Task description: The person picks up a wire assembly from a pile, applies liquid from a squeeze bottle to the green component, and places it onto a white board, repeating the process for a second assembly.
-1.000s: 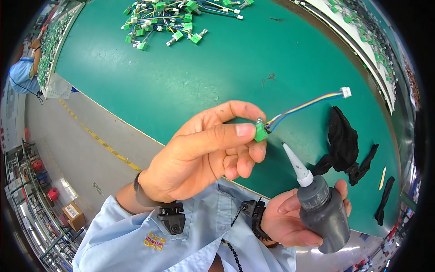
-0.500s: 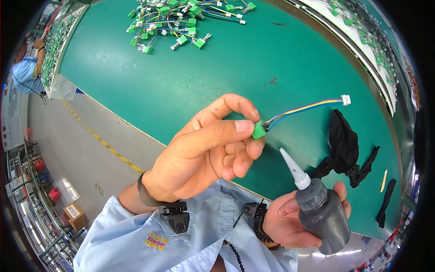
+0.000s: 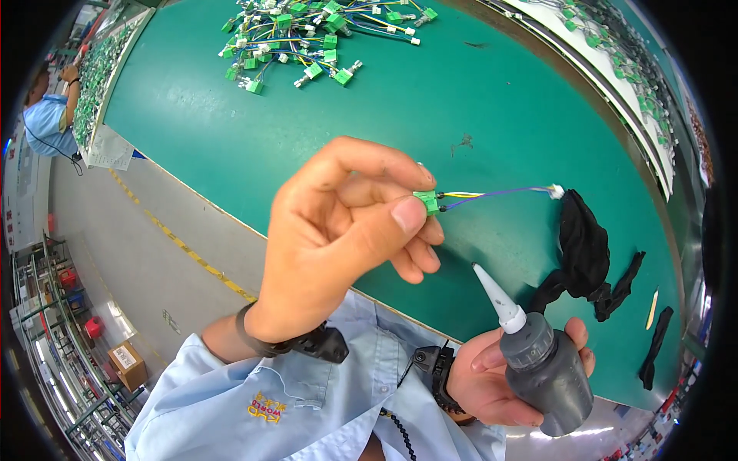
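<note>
My left hand (image 3: 338, 238) pinches a small green connector (image 3: 427, 201) between thumb and fingers, raised above the green table (image 3: 231, 138). Thin coloured wires (image 3: 500, 192) run right from it to a tiny white plug (image 3: 556, 190). My right hand (image 3: 500, 376) grips a dark grey squeeze bottle (image 3: 550, 369) low at the right. Its white cone nozzle (image 3: 496, 296) points up and left, below the connector and apart from it.
A heap of several green connectors with wires (image 3: 307, 38) lies at the table's far side. Black cloth (image 3: 584, 253) and dark strips (image 3: 657, 346) lie at the right. Trays of parts (image 3: 615, 69) line the far right edge. Another person (image 3: 50, 123) works at the left.
My left hand has lifted the connector and turned it, so the wires now run level to the right. The bottle in my right hand has stayed nearly in place.
</note>
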Action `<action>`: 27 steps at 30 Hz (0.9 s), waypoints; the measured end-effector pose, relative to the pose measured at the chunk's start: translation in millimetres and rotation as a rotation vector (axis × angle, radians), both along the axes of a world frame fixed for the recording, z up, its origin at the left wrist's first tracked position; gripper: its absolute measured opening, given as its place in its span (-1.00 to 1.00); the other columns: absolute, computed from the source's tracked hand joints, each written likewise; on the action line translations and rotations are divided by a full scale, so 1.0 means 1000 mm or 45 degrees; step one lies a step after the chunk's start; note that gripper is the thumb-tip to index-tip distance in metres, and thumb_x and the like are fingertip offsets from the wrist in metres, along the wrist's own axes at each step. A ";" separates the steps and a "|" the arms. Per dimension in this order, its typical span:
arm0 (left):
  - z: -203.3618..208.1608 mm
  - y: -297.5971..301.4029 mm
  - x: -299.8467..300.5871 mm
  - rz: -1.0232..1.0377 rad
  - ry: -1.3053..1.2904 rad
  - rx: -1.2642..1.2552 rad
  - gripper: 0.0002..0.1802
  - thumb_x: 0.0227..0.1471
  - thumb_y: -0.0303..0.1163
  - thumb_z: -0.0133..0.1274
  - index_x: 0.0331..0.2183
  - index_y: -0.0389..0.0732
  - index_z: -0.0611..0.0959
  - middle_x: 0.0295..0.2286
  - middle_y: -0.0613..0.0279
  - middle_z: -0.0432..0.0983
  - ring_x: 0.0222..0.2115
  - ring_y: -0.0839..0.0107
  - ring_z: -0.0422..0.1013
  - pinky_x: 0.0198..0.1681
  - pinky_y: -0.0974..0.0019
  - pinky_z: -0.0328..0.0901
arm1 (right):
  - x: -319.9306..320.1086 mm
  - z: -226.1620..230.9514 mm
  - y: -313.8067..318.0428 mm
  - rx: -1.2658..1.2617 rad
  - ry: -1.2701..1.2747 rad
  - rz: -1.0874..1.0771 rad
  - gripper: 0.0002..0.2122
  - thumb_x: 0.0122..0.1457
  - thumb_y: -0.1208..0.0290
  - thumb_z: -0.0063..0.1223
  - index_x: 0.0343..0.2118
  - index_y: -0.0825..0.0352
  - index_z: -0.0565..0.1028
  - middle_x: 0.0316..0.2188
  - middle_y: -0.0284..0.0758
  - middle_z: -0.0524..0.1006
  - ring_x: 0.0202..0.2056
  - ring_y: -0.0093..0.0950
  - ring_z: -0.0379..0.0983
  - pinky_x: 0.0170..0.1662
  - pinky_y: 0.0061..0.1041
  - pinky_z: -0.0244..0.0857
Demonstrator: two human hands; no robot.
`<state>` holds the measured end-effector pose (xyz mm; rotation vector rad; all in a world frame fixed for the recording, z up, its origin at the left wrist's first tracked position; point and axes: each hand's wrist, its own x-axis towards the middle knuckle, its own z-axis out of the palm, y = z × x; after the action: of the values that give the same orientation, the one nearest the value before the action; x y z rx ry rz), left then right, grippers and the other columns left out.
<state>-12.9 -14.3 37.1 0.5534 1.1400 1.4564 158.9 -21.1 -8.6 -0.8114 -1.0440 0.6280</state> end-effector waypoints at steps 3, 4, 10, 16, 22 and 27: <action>-0.004 -0.001 -0.002 0.095 0.385 0.267 -0.80 0.01 -0.49 -0.04 -0.28 -0.34 0.38 -0.52 0.05 0.47 -0.59 0.43 0.46 -0.61 0.51 0.35 | 0.000 0.001 0.000 -0.001 -0.001 -0.008 -0.37 0.18 -0.02 -0.31 0.03 0.54 0.01 0.01 0.17 0.06 -0.78 -0.54 0.16 -0.58 -0.69 0.22; -0.004 -0.001 -0.002 0.096 0.387 0.267 -0.80 0.01 -0.49 -0.04 -0.28 -0.34 0.38 -0.52 0.05 0.47 -0.59 0.43 0.46 -0.61 0.51 0.35 | 0.000 0.001 0.000 -0.002 -0.001 -0.011 -0.37 0.18 -0.02 -0.31 0.03 0.54 0.01 0.01 0.17 0.06 -0.78 -0.55 0.16 -0.58 -0.69 0.22; -0.007 0.000 -0.001 0.193 0.834 0.451 -0.78 -0.03 -0.55 0.00 -0.30 -0.38 0.37 -0.51 0.02 0.48 -0.57 0.37 0.47 -0.59 0.45 0.39 | -0.001 0.001 0.001 -0.006 -0.017 -0.036 -0.37 0.18 -0.02 -0.33 0.03 0.55 0.01 0.01 0.16 0.06 -0.79 -0.55 0.15 -0.57 -0.69 0.21; 0.000 -0.001 0.004 0.207 0.563 0.324 -0.75 -0.02 -0.52 0.00 -0.26 -0.36 0.37 -0.51 0.05 0.49 -0.56 0.39 0.48 -0.59 0.49 0.38 | -0.001 0.001 0.000 -0.015 -0.024 -0.049 -0.37 0.19 -0.02 -0.34 0.03 0.55 0.01 0.01 0.16 0.07 -0.79 -0.56 0.14 -0.57 -0.70 0.21; 0.000 0.005 -0.007 -0.005 0.002 0.039 -0.69 0.03 -0.39 -0.02 -0.18 -0.32 0.37 -0.51 0.11 0.50 -0.60 0.48 0.47 -0.62 0.57 0.34 | 0.002 -0.001 0.001 -0.018 -0.022 -0.023 -0.36 0.18 -0.03 -0.34 0.04 0.55 0.00 0.01 0.16 0.06 -0.79 -0.54 0.16 -0.57 -0.69 0.22; -0.002 0.005 -0.009 0.011 0.037 0.042 -0.69 0.06 -0.35 -0.05 -0.19 -0.32 0.37 -0.54 0.11 0.50 -0.64 0.51 0.45 -0.66 0.60 0.31 | 0.003 -0.002 0.000 0.004 -0.006 -0.002 -0.36 0.18 -0.03 -0.34 0.04 0.56 0.00 0.01 0.16 0.05 -0.78 -0.54 0.18 -0.57 -0.69 0.23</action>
<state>-21.7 -9.6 34.6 0.5946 1.1440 1.4812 162.2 -21.5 -10.8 -0.8111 -1.0487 0.6233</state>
